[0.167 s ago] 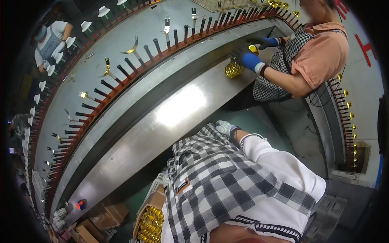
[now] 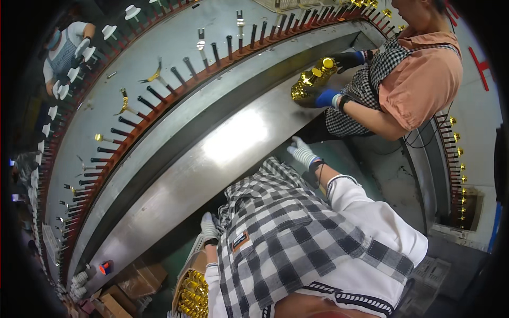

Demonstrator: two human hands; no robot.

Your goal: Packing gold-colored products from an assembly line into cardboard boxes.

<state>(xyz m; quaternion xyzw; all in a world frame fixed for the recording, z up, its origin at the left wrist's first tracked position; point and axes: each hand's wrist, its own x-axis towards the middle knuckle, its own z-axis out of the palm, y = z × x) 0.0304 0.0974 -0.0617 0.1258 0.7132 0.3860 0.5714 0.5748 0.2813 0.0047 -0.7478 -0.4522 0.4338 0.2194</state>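
One pale open container of shiny gold parts, too heaped to count, lies beside the left forearm, apart from the left hand's fingers, whose opening and hold I cannot tell. The right hand's fingers are extended, empty, near the long grey metal surface. Beyond, a co-worker's two gloved hands hold one gold cluster.

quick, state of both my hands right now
Left hand: nothing seen in it; open or closed cannot be told.
Right hand: open, nothing seen in it.
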